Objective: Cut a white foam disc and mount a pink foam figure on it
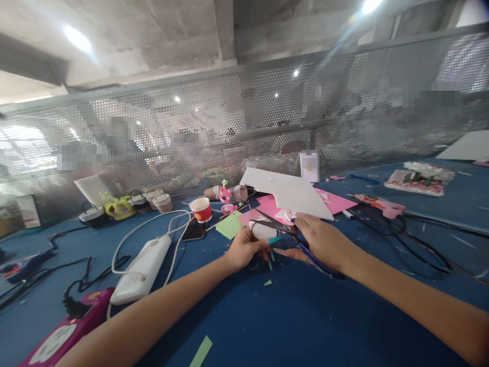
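Note:
My right hand [319, 239] is closed around a pair of scissors [280, 226] with dark blades and blue handles. The blades lie apart and point left, over a white rounded piece [263, 231] that looks like paper. My left hand [244, 250] grips this piece from the near side, with its fingertips partly hidden. A small teal strip [274, 239] shows at the left thumb; I cannot tell whether it is paper or a nail. Just beyond the hands lie pink paper [340, 200], a light green sheet [229, 226] and a white board [288, 191].
A red and white paper cup [200, 210] stands by a phone [194, 230]. To the left are a white power strip [142, 270] with cables and a magenta power strip [63, 336]. A pink glue gun [382, 205] lies at right. Behind rises a perforated metal screen [229, 117].

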Demonstrator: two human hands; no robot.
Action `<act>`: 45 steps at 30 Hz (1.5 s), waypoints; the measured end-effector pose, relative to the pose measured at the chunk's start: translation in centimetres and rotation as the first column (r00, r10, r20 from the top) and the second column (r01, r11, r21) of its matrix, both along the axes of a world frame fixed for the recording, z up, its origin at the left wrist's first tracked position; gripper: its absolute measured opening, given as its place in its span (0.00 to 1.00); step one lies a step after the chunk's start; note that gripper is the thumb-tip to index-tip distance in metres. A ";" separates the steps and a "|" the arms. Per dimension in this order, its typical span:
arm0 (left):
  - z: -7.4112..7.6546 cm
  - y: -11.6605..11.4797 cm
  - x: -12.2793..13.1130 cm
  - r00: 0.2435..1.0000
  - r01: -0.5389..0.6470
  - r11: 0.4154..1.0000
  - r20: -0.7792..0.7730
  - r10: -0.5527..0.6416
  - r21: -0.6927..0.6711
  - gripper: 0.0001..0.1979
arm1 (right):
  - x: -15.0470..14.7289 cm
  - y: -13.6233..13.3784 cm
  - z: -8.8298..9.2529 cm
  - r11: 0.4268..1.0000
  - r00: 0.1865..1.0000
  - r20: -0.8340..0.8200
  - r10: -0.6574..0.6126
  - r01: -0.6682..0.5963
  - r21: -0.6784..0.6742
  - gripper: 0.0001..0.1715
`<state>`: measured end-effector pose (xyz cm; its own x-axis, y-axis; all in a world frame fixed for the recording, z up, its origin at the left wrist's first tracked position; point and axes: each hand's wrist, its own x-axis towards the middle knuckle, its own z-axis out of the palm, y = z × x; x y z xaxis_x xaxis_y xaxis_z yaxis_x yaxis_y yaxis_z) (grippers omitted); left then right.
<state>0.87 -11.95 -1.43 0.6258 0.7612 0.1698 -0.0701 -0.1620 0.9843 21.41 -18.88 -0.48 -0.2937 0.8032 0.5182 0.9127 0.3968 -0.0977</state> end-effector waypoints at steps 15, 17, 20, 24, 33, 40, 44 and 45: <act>-0.2 0.0 0.1 0.998 0.014 0.999 -0.060 -0.012 0.036 0.21 | 1.2 -0.1 0.9 0.999 0.998 0.047 0.031 -0.030 -0.020 0.30; -0.3 0.1 0.1 0.998 0.007 1.000 -0.057 -0.005 0.029 0.21 | 1.2 -0.2 1.1 0.998 0.998 0.062 0.026 -0.023 -0.052 0.32; -0.3 0.1 0.2 0.998 0.021 1.000 -0.059 -0.020 0.018 0.21 | 0.9 -0.5 1.2 0.995 0.997 0.059 0.046 -0.040 -0.095 0.31; -0.1 -0.1 0.1 0.995 0.062 0.998 -0.079 -0.060 0.028 0.21 | 0.8 -0.6 0.9 0.992 0.996 0.018 0.087 -0.085 -0.097 0.27; 0.0 -0.2 0.1 0.992 0.065 0.997 -0.111 -0.059 0.049 0.20 | 0.8 -0.3 0.6 0.998 0.998 0.031 0.048 -0.046 -0.050 0.23; -0.1 0.0 0.1 0.991 0.093 0.996 -0.102 -0.090 0.016 0.20 | 1.1 0.1 0.4 0.990 0.999 0.054 0.004 0.004 -0.141 0.24; 0.0 0.2 0.1 0.996 0.040 0.999 -0.084 -0.039 0.010 0.20 | 1.4 0.6 0.2 0.989 0.997 -0.016 -0.075 0.072 -0.129 0.23; 0.0 0.3 0.1 0.998 0.023 1.000 -0.061 -0.024 -0.004 0.21 | 1.4 0.7 0.2 0.988 0.994 -0.036 -0.099 0.094 -0.121 0.23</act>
